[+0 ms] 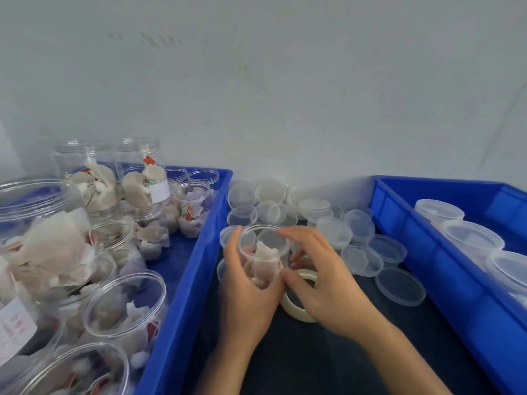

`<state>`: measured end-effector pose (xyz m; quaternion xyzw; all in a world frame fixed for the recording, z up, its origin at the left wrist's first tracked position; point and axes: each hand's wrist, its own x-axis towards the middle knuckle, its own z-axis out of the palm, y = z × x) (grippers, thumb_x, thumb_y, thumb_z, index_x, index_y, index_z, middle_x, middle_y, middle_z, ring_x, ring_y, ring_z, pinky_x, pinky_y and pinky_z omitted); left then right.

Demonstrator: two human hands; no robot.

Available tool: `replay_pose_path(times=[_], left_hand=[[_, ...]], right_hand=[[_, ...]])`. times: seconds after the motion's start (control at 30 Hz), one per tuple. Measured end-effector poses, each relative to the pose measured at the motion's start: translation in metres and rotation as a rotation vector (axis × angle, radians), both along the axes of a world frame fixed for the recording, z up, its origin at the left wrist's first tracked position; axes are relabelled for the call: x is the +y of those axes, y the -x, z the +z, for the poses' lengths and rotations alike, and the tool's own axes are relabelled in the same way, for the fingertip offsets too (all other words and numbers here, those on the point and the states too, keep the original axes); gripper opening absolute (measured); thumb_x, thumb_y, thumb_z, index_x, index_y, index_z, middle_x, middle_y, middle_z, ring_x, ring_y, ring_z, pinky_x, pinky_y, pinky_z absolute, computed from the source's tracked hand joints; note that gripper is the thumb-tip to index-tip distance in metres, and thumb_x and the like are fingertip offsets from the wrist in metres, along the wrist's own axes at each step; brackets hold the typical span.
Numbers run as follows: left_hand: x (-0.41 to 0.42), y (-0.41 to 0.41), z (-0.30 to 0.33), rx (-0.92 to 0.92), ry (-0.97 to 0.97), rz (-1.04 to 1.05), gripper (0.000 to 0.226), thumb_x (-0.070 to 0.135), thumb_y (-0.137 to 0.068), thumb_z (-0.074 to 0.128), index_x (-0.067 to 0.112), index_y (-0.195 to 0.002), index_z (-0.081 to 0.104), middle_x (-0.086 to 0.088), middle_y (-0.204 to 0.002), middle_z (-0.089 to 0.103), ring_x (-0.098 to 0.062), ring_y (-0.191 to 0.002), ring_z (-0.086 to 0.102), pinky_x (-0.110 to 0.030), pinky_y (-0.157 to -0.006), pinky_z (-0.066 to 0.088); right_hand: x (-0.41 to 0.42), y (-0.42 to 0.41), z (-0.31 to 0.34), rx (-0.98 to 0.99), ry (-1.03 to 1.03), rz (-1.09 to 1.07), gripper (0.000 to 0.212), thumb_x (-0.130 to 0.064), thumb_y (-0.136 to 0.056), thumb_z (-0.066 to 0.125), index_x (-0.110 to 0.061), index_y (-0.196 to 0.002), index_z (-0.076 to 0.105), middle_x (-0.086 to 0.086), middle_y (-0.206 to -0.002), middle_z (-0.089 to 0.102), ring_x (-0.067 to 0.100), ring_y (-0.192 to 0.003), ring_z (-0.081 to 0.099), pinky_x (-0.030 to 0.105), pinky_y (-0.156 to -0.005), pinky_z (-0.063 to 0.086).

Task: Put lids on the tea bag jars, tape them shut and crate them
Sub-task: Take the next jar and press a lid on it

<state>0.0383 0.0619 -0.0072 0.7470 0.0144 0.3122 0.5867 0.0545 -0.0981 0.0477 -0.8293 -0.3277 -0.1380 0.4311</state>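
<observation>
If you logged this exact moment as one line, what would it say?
left hand: holds unlidded jar | right hand: fingers at jar rim | tape roll: on table | lid: not on

Packing workshop: blue crates [182,280] of jars [125,306], loose lids [362,226].

Tape roll [296,309] half hidden under right hand [322,283]. Left crate [182,295] cut by frame edge. Jar label [15,326] print blurred, unreadable.
</observation>
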Motion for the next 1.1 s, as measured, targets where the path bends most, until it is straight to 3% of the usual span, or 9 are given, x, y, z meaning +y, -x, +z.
replay_pose_path(times=[0.1,0.23,0.43,0.57,0.7,0.83,0.9,1.0,1.1], left_hand=[[0.003,0.001,0.003,0.008,0.13,0.071,0.101,0.046,-0.072,0.093,0.075,-0.138,0.021,0.027,-0.125,0.06,0.014,-0.108,0.062,-0.011,-0.077,0.05],[0.0,0.001,0.005,0.01,0.181,0.097,0.101,0.067,-0.062,0.082,0.057,-0.148,0.029,0.035,-0.12,0.056,0.026,-0.1,0.057,-0.014,-0.079,0.044],[-0.001,0.005,0.002,-0.006,0.162,0.137,0.103,0.072,-0.059,0.076,0.053,-0.149,0.03,0.036,-0.115,0.056,0.026,-0.096,0.057,-0.016,-0.076,0.043],[-0.008,0.009,-0.004,-0.008,0.036,0.066,0.1,0.069,-0.063,0.077,0.049,-0.149,0.031,0.021,-0.116,0.063,0.007,-0.1,0.065,-0.019,-0.077,0.049],[-0.015,0.008,-0.011,-0.011,-0.116,-0.048,0.099,0.052,-0.072,0.091,0.048,-0.151,0.032,0.023,-0.12,0.059,0.003,-0.108,0.062,-0.018,-0.084,0.054],[-0.014,0.004,-0.014,0.007,-0.13,-0.138,0.101,0.049,-0.073,0.09,0.053,-0.152,0.027,0.017,-0.122,0.062,-0.007,-0.106,0.067,-0.034,-0.086,0.06],[-0.014,0.002,-0.014,0.013,-0.128,-0.16,0.102,0.056,-0.072,0.085,0.053,-0.154,0.025,0.016,-0.127,0.061,-0.008,-0.108,0.068,-0.037,-0.087,0.061],[-0.014,0.001,-0.014,0.018,-0.129,-0.175,0.103,0.058,-0.072,0.084,0.052,-0.156,0.024,0.015,-0.13,0.061,-0.011,-0.111,0.068,-0.039,-0.089,0.062],[-0.013,0.0,-0.016,0.015,-0.139,-0.173,0.105,0.057,-0.072,0.085,0.052,-0.157,0.023,0.013,-0.136,0.06,-0.011,-0.117,0.067,-0.035,-0.091,0.061]], right_hand=[[-0.009,0.002,-0.015,0.029,0.044,-0.147,0.045,-0.035,-0.095,0.073,-0.045,-0.133,0.05,-0.028,-0.127,0.05,0.005,-0.115,0.058,0.022,-0.091,0.054],[-0.02,0.007,-0.042,-0.007,0.498,-0.24,0.037,-0.073,-0.083,0.06,-0.046,-0.107,0.054,-0.03,-0.098,0.054,-0.002,-0.096,0.05,0.02,-0.084,0.042],[-0.029,-0.001,-0.055,-0.086,0.557,-0.371,0.017,-0.049,-0.093,0.061,-0.033,-0.088,0.058,-0.019,-0.089,0.054,0.005,-0.088,0.042,0.027,-0.08,0.035],[-0.042,-0.005,-0.059,-0.043,0.451,-0.427,0.019,-0.049,-0.092,0.065,-0.032,-0.085,0.064,-0.021,-0.087,0.055,0.006,-0.089,0.05,0.026,-0.08,0.044],[-0.061,-0.02,-0.055,-0.039,0.237,-0.595,0.015,-0.034,-0.092,0.075,-0.028,-0.106,0.074,-0.016,-0.105,0.057,0.004,-0.104,0.049,0.025,-0.082,0.049],[-0.084,-0.04,-0.046,0.044,0.532,-0.859,0.038,-0.033,-0.095,0.074,-0.028,-0.132,0.066,-0.003,-0.13,0.057,0.019,-0.124,0.048,0.033,-0.089,0.054],[-0.087,-0.043,-0.046,0.081,0.613,-0.886,0.025,-0.037,-0.099,0.069,-0.03,-0.123,0.068,-0.004,-0.125,0.061,0.019,-0.12,0.052,0.034,-0.091,0.054],[-0.081,-0.038,-0.043,-0.018,0.46,-0.884,0.006,-0.024,-0.098,0.072,-0.023,-0.102,0.068,-0.004,-0.101,0.066,0.019,-0.098,0.058,0.037,-0.077,0.056],[-0.069,-0.029,-0.031,-0.156,0.283,-0.872,0.009,-0.02,-0.1,0.07,-0.021,-0.101,0.061,-0.006,-0.091,0.062,0.017,-0.087,0.06,0.036,-0.062,0.056]])
